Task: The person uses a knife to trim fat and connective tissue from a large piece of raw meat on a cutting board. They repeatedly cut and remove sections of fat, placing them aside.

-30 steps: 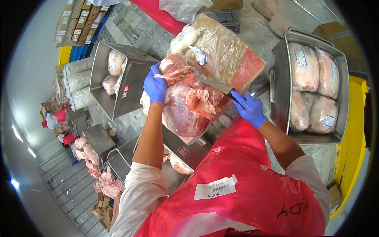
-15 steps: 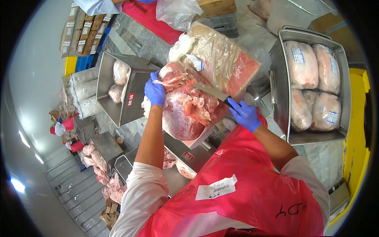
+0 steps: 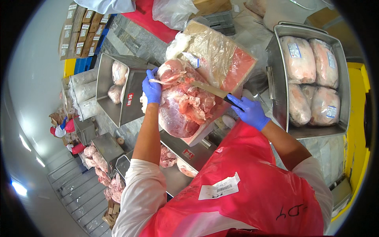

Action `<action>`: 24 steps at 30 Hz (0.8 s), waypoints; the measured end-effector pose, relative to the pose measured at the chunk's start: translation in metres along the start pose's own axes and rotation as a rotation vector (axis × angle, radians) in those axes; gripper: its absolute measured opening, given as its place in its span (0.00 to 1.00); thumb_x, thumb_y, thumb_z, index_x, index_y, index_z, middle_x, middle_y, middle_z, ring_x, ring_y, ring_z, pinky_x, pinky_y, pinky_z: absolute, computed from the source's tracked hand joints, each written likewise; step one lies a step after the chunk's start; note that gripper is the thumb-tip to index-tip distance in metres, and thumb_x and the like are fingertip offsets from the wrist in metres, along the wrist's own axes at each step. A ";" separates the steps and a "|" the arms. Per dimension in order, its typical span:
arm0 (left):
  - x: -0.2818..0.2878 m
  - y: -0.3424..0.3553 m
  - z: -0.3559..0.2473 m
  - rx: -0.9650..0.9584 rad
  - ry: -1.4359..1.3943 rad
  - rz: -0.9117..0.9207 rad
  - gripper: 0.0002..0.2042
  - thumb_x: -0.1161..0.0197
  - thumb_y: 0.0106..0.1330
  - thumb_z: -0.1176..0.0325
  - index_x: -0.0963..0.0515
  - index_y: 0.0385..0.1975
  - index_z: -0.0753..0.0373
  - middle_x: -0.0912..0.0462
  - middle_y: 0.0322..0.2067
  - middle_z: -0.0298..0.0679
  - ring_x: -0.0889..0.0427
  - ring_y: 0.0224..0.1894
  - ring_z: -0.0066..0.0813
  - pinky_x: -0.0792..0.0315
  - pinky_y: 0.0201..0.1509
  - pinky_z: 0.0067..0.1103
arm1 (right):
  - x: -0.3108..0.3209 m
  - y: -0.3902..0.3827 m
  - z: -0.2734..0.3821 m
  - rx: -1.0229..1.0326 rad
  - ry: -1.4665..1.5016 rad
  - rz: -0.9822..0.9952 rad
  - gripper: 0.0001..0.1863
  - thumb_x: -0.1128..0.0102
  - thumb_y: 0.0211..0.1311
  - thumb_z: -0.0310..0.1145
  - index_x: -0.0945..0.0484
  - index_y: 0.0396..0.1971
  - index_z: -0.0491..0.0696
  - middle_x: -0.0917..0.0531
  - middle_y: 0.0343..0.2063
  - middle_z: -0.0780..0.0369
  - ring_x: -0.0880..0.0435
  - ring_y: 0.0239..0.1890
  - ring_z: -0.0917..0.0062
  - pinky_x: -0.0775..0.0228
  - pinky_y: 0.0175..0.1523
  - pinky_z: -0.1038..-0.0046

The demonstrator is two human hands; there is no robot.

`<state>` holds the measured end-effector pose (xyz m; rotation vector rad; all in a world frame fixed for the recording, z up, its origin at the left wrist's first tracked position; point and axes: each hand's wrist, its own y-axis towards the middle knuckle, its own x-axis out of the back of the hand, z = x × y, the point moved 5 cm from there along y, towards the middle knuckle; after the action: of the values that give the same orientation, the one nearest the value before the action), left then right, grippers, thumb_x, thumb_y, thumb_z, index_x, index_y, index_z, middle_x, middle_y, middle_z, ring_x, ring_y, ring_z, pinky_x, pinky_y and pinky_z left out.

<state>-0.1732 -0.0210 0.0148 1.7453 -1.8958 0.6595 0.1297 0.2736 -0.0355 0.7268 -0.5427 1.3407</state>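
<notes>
A large piece of raw meat [image 3: 177,110] with ragged fat and flesh on top lies on a pink-and-beige board [image 3: 233,67], which is partly covered by crumpled clear plastic. My left hand [image 3: 151,89], in a blue glove, is closed on a pale strip of the meat at its left side. A knife [image 3: 209,88] is held in my blue-gloved right hand [image 3: 248,110], fingers wrapped round the black handle. Its blade lies over the middle of the meat, tip among the loose flesh. A white plastic wad [image 3: 177,45] and a label are at the board's upper left.
Steel bins hold wrapped meat at right [image 3: 347,98] and left [image 3: 126,114]; another [image 3: 185,144] sits below the board. Stacked boxes [image 3: 81,31] are at upper left. Co-workers [image 3: 69,124] appear at far left; a sleeve [image 3: 106,4] shows at the top. Meat pieces [image 3: 100,166] lie lower left.
The view has shifted slightly. My left hand stays on the strip and my right hand on the knife, the blade only slightly displaced over the meat. The co-worker's sleeve has entered at the top.
</notes>
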 end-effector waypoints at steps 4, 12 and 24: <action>0.002 -0.006 -0.003 0.020 -0.186 0.112 0.31 0.59 0.84 0.49 0.18 0.54 0.74 0.13 0.51 0.48 0.17 0.54 0.34 0.28 0.64 0.29 | 0.030 0.000 0.003 -0.023 0.066 0.078 0.28 0.35 0.67 0.43 0.25 0.67 0.70 0.23 0.24 0.60 0.20 0.21 0.61 0.25 0.26 0.59; 0.017 -0.075 -0.079 -0.405 0.210 0.011 0.12 0.44 0.77 0.67 0.19 0.47 0.68 0.12 0.41 0.52 0.14 0.43 0.38 0.23 0.50 0.30 | 0.075 -0.013 0.010 -0.105 0.073 0.168 0.28 0.37 0.68 0.44 0.27 0.68 0.70 0.20 0.26 0.57 0.17 0.26 0.57 0.23 0.33 0.56; -0.040 -0.074 -0.056 0.233 0.181 0.417 0.18 0.28 0.64 0.58 0.17 0.28 0.71 0.15 0.23 0.40 0.19 0.24 0.27 0.26 0.30 0.28 | 0.116 -0.020 -0.004 -0.319 0.048 0.200 0.27 0.38 0.68 0.43 0.25 0.67 0.63 0.13 0.41 0.52 0.13 0.37 0.54 0.20 0.41 0.54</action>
<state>-0.0954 0.0402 0.0345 1.3632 -2.1375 1.1899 0.1680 0.3524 0.0424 0.3858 -0.7856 1.4092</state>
